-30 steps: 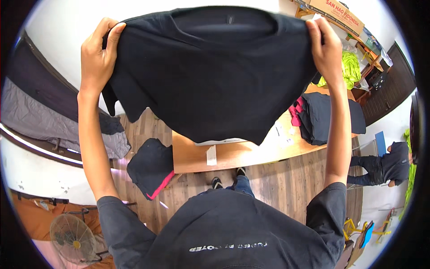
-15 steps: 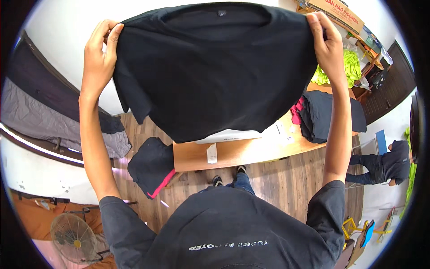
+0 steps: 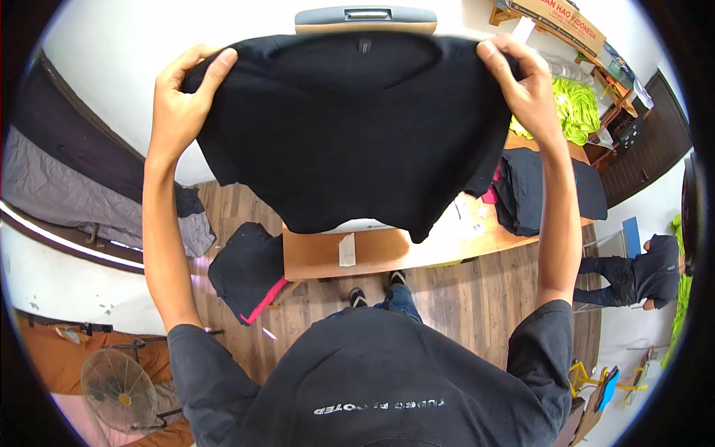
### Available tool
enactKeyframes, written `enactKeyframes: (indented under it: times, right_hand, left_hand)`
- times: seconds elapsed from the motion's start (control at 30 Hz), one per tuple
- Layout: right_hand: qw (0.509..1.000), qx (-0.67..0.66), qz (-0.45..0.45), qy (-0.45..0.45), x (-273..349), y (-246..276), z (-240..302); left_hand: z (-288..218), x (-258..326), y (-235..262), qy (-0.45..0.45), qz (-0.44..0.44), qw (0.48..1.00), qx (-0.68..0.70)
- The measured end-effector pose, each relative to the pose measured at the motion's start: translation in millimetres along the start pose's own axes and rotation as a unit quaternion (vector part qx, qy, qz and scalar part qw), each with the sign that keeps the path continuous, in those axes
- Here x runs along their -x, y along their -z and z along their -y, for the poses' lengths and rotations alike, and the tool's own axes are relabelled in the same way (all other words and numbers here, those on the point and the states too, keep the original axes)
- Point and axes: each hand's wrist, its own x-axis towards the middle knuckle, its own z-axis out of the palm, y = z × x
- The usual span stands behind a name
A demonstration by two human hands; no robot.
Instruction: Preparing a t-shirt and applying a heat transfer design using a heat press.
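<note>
A black T-shirt (image 3: 357,134) hangs spread between my two raised hands, its round neckline at the top and its hem hanging low over the wooden table (image 3: 417,257). My left hand (image 3: 186,97) pinches the shirt at its left shoulder, thumb over the cloth. At the opposite shoulder my right hand (image 3: 525,86) grips it the same way. Behind the neckline shows the top of a grey machine (image 3: 365,16) with a handle-like slot. Part of a white surface peeks out below the hem; the shirt hides the rest.
Folded dark cloth (image 3: 532,190) is stacked on the table's right, with bright yellow-green cloth (image 3: 570,112) behind it. Dark garments with a red edge (image 3: 249,268) lie at the table's left end. A fan (image 3: 119,391) stands lower left; another person (image 3: 652,272) is at far right.
The shirt has come down a little and its shoulders have drawn closer together as both hands moved inward. The grey machine's top now shows above the neckline.
</note>
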Motion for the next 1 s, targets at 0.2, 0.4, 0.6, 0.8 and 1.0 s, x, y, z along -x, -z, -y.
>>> enactKeyframes:
  times: [0.2, 0.4, 0.6, 0.8, 1.0]
  right_hand:
    - [0.99, 0.11, -0.069, 0.062, -2, 4, -1]
    - [0.998, 0.015, -0.032, -0.058, 10, 7, -9]
    - [0.978, -0.047, -0.039, -0.197, 9, 9, -36]
    - [0.986, -0.059, -0.146, -0.061, 7, 10, -28]
    - [0.989, -0.02, -0.087, 0.118, 18, 14, 30]
  left_hand:
    - [4, 0, -3, -0.02, -0.115, 0.991, -0.065]
    - [20, 5, 9, 0.014, -0.135, 0.989, -0.058]
    - [-5, 12, 1, -0.041, -0.061, 0.99, -0.12]
    - [14, 12, 25, -0.257, -0.131, 0.917, -0.276]
    - [6, 14, 36, -0.128, -0.067, 0.979, -0.144]
